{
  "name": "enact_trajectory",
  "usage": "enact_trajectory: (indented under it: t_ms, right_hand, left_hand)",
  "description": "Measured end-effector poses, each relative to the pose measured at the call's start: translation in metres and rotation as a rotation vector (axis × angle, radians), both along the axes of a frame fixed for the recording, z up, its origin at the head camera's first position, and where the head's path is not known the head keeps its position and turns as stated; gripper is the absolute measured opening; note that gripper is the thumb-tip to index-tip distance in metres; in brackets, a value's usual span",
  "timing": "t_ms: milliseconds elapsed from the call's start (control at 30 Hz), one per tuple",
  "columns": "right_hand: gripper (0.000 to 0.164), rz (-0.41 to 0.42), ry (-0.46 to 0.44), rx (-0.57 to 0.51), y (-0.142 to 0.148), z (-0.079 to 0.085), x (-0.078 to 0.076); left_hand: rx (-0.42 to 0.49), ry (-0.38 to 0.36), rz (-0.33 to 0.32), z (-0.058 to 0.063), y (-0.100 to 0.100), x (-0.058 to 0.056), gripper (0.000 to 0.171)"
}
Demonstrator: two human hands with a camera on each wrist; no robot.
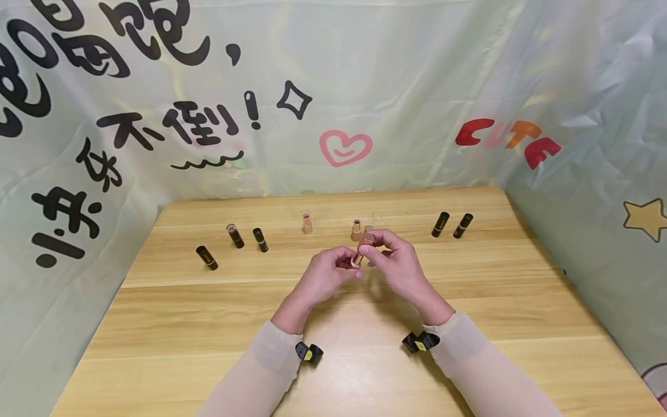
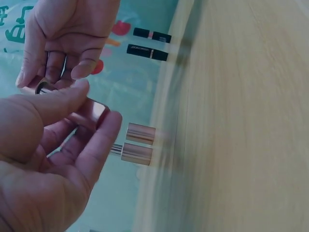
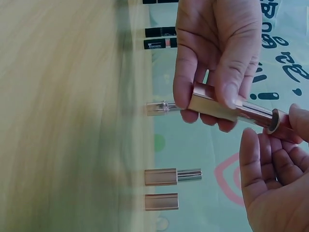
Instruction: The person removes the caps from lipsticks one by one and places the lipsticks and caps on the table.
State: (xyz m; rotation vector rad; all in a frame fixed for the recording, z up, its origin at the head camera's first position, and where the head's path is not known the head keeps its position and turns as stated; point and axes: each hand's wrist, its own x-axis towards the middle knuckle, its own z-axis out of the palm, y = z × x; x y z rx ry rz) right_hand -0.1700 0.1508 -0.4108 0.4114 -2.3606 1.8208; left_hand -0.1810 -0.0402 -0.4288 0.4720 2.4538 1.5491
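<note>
My left hand [image 1: 324, 277] holds the rose-gold base of a lipstick [image 3: 212, 104], tilted, between thumb and fingers. A shiny inner tube [image 3: 256, 112] rises from that base. At its upper end my right hand [image 1: 400, 265] pinches the matching rose-gold cap [image 1: 367, 238]. The cap's dark open rim surrounds the end of the inner tube in the right wrist view. Just behind the hands stands another rose-gold lipstick [image 1: 356, 231], uncapped, its silver inner tube showing in the right wrist view. Its neighbour is a separate rose-gold cap [image 3: 161, 202], partly hidden by my right hand in the head view.
A lipstick with a clear top [image 1: 307, 222] stands at the back, left of centre. Farther left are black tubes [image 1: 206, 258], [image 1: 260, 240] and a black one with a patterned top [image 1: 235, 236]. Two black tubes [image 1: 440, 225] stand back right. Printed cloth [image 1: 406, 116] walls the wooden table [image 1: 208, 347].
</note>
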Motion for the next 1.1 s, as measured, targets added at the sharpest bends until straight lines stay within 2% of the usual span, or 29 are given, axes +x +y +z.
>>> enact_trajectory:
  t_ms: [167, 300, 500, 733, 933, 1100]
  right_hand:
    - [0.031, -0.056, 0.011, 0.044, 0.004, -0.002, -0.003]
    - [0.031, -0.126, 0.002, 0.128, 0.012, -0.003, -0.008]
    - [0.034, -0.206, -0.029, 0.264, 0.028, -0.011, -0.022]
    - [0.03, -0.184, -0.105, 0.343, 0.035, -0.017, -0.036]
    - [0.023, -0.17, -0.11, 0.414, 0.031, -0.019, -0.05]
    - [0.017, -0.152, -0.134, 0.56, 0.026, -0.024, -0.058]
  left_hand:
    - [-0.053, 0.021, 0.077, 0.0, -0.002, -0.002, 0.018]
    - [-0.019, 0.011, 0.165, -0.001, -0.003, -0.007, 0.025]
    - [0.006, 0.013, 0.212, -0.004, 0.001, -0.02, 0.029]
    - [-0.041, 0.022, 0.254, -0.005, 0.01, -0.036, 0.023]
    - [-0.125, 0.068, 0.257, -0.008, 0.019, -0.048, 0.025]
    - [-0.178, 0.08, 0.254, -0.013, 0.026, -0.053, 0.028]
